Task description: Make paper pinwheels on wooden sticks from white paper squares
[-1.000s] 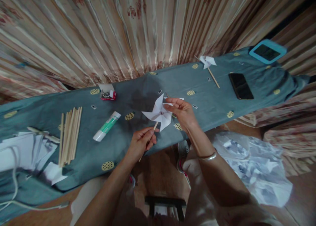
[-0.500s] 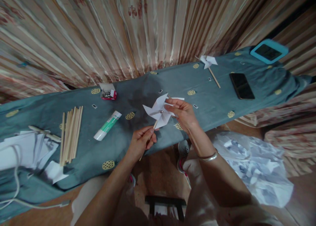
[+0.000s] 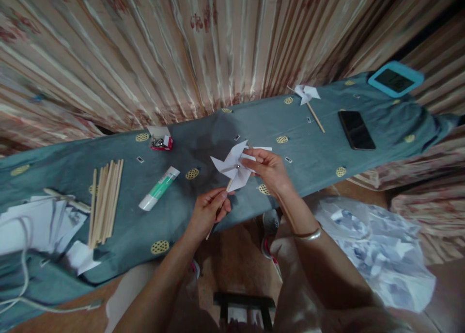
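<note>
A white paper pinwheel [image 3: 232,166] with a small metal pin at its centre is held over the near edge of the table. My left hand [image 3: 210,209] is closed around its thin wooden stick [image 3: 229,184], whose lower end pokes out below the fingers. At the right of the paper blades, my right hand [image 3: 271,170] pinches one blade between thumb and fingers. A strip of white paper [image 3: 263,149] shows just behind my right hand. Left of the pinwheel lies a green and white glue stick [image 3: 159,188].
Wooden sticks [image 3: 105,202] and paper sheets [image 3: 39,221] lie at the left, by a white cable [image 3: 24,270]. Farther back sits a small box of metal pins [image 3: 161,141]. To the right are another pinwheel [image 3: 307,93], a phone [image 3: 356,129], a blue clock [image 3: 395,78] and a plastic bag [image 3: 378,250].
The view has shifted very slightly, so the table sits a little lower. Both hands keep their hold on the pinwheel, and the right thumb has moved a little on the blade.
</note>
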Tool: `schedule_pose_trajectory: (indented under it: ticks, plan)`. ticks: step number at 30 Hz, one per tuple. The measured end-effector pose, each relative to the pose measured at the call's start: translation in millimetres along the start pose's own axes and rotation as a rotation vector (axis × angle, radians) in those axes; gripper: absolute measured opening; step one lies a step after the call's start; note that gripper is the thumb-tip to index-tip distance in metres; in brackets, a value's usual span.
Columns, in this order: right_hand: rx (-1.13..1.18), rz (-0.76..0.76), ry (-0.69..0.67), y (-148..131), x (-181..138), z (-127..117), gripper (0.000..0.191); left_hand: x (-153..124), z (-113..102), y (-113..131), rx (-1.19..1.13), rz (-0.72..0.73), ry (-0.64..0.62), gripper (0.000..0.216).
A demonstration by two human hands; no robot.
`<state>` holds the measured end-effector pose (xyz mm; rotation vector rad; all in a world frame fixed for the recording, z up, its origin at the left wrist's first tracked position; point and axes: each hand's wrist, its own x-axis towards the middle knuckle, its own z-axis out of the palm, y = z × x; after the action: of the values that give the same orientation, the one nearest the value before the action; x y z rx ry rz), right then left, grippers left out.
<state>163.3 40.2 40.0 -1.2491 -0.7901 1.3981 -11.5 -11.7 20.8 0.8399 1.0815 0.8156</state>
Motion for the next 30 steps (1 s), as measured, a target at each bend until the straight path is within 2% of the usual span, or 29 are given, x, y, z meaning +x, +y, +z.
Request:
schedule_pose_trajectory:
  ticks: [7,19,30]
  plan:
    - [-0.058,-0.032,-0.055,1.9,1.0,-3.3,0.033,2.4,-2.0,-4.5,0.013,0.019,0.017,0.041]
    - [-0.189,-0.076,-0.072,8.4,0.1,-2.8,0.021,2.2,-1.5,-4.6,0.01,0.027,0.027,0.039]
    - [-0.14,-0.052,-0.044,10.9,0.8,-1.0,0.024,1.6,0.5,-4.0,-0.018,0.04,0.02,0.04]
